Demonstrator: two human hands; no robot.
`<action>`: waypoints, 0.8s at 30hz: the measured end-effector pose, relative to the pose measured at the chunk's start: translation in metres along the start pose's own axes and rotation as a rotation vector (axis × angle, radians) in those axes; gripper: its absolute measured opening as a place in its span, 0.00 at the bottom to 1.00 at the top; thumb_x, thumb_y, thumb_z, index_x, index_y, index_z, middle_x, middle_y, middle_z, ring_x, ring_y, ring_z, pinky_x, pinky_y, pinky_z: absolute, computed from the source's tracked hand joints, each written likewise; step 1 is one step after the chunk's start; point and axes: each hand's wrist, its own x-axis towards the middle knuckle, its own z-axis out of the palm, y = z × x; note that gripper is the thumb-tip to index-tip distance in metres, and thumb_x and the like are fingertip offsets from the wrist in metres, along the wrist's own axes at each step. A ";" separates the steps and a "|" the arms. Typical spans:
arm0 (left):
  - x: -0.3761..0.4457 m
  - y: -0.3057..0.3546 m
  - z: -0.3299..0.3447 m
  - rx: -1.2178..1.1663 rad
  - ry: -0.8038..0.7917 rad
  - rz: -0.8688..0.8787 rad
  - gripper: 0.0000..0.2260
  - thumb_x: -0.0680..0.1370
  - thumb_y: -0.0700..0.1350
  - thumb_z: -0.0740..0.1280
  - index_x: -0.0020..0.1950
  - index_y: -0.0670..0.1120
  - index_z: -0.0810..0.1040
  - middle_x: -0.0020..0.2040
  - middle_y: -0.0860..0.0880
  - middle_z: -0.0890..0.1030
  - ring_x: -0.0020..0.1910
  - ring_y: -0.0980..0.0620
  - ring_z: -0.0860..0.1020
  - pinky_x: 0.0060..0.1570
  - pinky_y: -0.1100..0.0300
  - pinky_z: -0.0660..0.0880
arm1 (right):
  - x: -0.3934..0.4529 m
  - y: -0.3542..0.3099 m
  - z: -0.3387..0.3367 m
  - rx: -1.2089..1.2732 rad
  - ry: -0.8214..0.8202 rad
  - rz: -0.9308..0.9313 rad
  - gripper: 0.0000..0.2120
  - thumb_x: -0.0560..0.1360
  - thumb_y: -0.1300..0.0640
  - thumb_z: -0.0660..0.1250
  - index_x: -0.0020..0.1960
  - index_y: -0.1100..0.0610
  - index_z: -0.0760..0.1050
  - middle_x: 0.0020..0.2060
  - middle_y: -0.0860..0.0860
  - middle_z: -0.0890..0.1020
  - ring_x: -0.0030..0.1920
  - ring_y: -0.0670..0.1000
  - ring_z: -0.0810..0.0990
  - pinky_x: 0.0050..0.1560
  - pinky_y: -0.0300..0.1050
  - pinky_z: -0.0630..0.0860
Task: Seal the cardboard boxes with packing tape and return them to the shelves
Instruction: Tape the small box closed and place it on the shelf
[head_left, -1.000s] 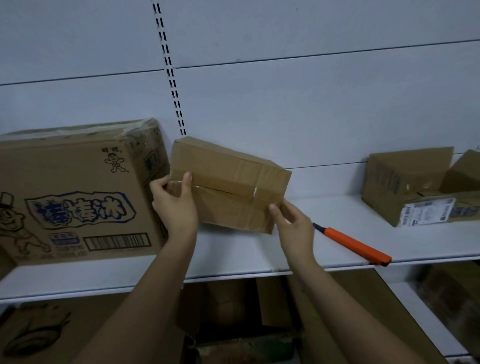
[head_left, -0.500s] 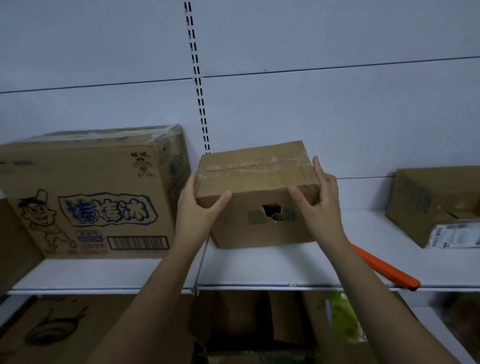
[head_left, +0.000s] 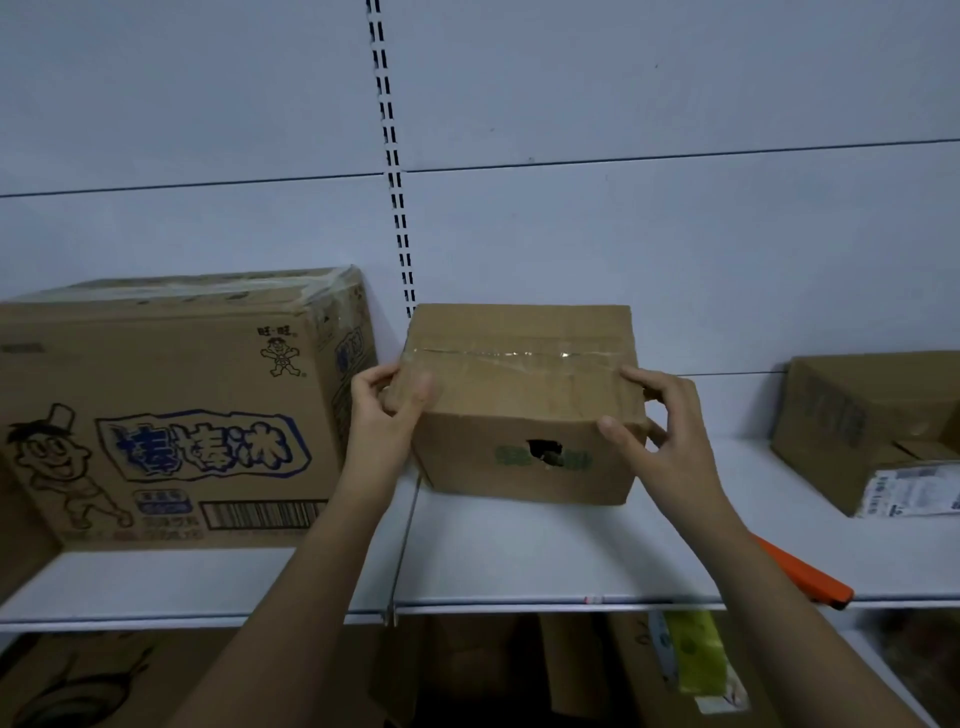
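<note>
A small brown cardboard box (head_left: 524, 400) stands upright on the white shelf (head_left: 519, 566), with clear tape along its top seam and a torn hole in its front face. My left hand (head_left: 384, 410) grips its left top corner, thumb on the lid. My right hand (head_left: 660, 431) grips the right top corner, thumb on the front face and fingers curled over the edge.
A large printed carton (head_left: 166, 410) stands just left of the small box. Another brown box (head_left: 872, 431) with a white label sits at the right. An orange cutter (head_left: 805, 577) lies near the shelf's front edge. More cartons fill the lower shelf.
The box was tilted on its side between my hands, then turned upright with the taped seam on top and set down on the shelf. Both hands stay on its top corners.
</note>
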 end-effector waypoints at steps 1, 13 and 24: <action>0.000 0.000 0.000 0.026 -0.008 0.013 0.30 0.74 0.55 0.74 0.72 0.50 0.66 0.64 0.51 0.72 0.65 0.52 0.74 0.61 0.60 0.74 | -0.001 0.000 0.000 0.021 0.005 0.010 0.24 0.71 0.46 0.71 0.64 0.50 0.72 0.61 0.49 0.72 0.60 0.38 0.73 0.61 0.36 0.76; 0.017 -0.001 -0.033 0.036 -0.214 0.070 0.24 0.77 0.46 0.72 0.71 0.56 0.73 0.68 0.54 0.76 0.67 0.54 0.75 0.64 0.56 0.73 | -0.013 0.001 -0.013 0.157 0.129 0.095 0.19 0.72 0.43 0.71 0.61 0.46 0.77 0.49 0.55 0.74 0.52 0.53 0.79 0.43 0.42 0.81; 0.023 0.022 0.015 0.160 -0.019 0.043 0.16 0.81 0.47 0.66 0.66 0.63 0.75 0.72 0.51 0.68 0.69 0.52 0.72 0.69 0.46 0.71 | -0.019 -0.013 -0.020 -0.220 -0.185 -0.107 0.28 0.67 0.25 0.63 0.65 0.33 0.70 0.56 0.39 0.71 0.58 0.44 0.70 0.55 0.34 0.67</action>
